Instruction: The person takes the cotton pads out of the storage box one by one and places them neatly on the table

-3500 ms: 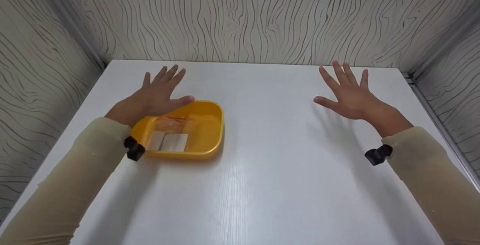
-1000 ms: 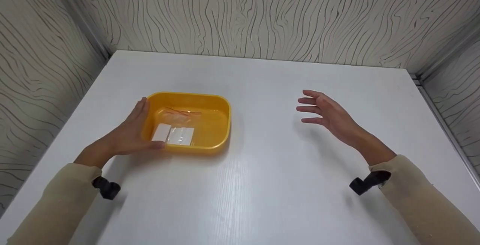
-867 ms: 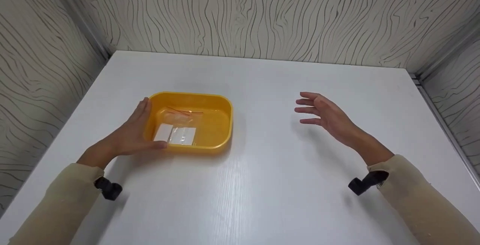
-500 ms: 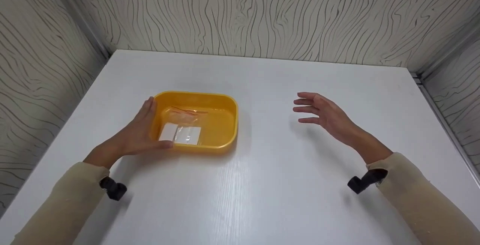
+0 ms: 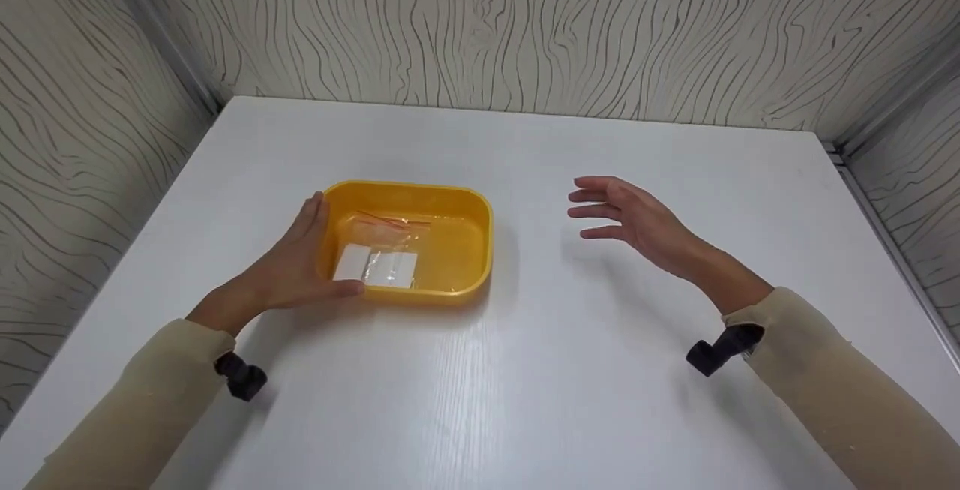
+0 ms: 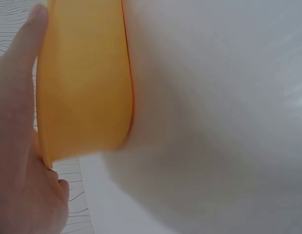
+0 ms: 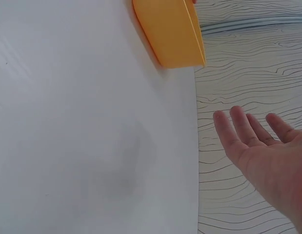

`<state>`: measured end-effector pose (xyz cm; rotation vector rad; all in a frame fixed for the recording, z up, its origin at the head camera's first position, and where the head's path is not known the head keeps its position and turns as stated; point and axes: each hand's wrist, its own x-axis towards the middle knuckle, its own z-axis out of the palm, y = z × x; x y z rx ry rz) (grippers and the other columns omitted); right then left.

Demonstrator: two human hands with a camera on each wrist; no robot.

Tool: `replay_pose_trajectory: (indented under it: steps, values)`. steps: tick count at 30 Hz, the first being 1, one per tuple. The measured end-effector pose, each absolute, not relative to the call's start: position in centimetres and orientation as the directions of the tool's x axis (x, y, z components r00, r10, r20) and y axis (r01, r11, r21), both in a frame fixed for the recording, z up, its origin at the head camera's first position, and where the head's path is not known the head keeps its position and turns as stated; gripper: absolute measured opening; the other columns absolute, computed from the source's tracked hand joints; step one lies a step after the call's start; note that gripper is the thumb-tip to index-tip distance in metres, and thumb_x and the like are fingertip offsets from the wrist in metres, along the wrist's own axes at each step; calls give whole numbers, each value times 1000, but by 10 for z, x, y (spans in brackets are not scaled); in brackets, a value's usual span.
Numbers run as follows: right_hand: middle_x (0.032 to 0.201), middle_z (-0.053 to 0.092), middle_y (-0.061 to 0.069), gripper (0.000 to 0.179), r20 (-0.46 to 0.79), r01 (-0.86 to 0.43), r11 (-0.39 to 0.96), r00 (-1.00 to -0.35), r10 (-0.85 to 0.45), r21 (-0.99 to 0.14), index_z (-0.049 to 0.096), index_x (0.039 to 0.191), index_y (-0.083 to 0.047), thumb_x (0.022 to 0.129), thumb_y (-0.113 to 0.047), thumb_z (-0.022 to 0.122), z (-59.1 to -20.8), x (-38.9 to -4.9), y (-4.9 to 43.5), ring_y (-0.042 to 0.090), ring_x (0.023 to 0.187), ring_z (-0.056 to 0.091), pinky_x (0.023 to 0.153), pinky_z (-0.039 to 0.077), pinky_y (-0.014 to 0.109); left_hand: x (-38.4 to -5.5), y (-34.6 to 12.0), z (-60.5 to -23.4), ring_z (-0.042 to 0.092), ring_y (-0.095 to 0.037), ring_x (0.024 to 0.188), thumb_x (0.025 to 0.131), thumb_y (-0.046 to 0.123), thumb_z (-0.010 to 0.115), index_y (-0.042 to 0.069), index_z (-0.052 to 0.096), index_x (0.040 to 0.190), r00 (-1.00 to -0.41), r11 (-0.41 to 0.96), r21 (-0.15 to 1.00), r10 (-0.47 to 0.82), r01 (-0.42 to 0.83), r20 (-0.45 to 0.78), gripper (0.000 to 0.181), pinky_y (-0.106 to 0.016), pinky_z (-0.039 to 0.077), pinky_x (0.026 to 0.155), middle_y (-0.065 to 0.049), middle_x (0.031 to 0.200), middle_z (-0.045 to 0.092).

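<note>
My left hand (image 5: pixel 289 265) holds the left end of a yellow plastic tub (image 5: pixel 489 242), its thumb along the front rim and its fingers along the left side. In the left wrist view the thumb lies on the rim of the tub's wall (image 6: pixel 87 78). Inside the tub lie clear plastic bags (image 5: pixel 382 233) with red seal lines and two white rectangular pieces (image 5: pixel 391 269). To the right of the tub, my right hand (image 5: pixel 645 223) hovers over the table, fingers apart and slightly bent, holding nothing.
The tub is on a white table (image 5: pixel 450 392), left of the middle. A pale wood-patterned wall (image 5: pixel 480 25) stands behind it. More patterned panels rise at the left and right, with grey metal rails (image 5: pixel 157 32) at the corners.
From spread hands above the table, my left hand has come down onto the tub's left end and shifted it to the right. My right hand has turned inward and moved left.
</note>
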<state>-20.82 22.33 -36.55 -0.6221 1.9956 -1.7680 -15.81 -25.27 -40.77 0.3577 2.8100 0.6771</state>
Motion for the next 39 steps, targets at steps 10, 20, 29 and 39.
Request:
replay_pose_trajectory:
  steps: [10,20,29,39]
  values:
    - [150,46,15,52,-72,-38,168,-795,-602,-985,37,154,-2,111,-31,30,-354,-208,203,33,136,50,105,50,40,-157,-248,-408,-8,-37,155,72,79,71,0,-16,159,-945,874,460,269,159,-185,146,-60,16,121,-19,168,-17]
    - [148,47,18,55,-84,-41,172,-750,-656,-984,37,152,1,111,-35,32,-347,-210,181,35,135,50,106,49,43,-157,-248,-407,-9,-38,155,73,79,71,-1,-18,158,-942,874,456,278,166,-190,146,-59,15,121,-19,167,-18]
    - [149,47,17,55,-96,-25,161,-711,-697,-987,36,153,0,110,-34,30,-339,-212,160,35,134,51,107,48,45,-157,-245,-408,-7,-37,156,73,78,72,1,-16,159,-942,863,470,292,185,-167,145,-59,18,121,-19,168,-15]
    - [148,47,21,54,-135,5,178,-674,-726,-984,36,153,1,111,-33,30,-329,-211,136,36,135,51,106,49,44,-151,-233,-407,-7,-36,156,72,78,72,-1,-15,159,-938,858,476,302,191,-168,146,-57,18,121,-19,168,-15]
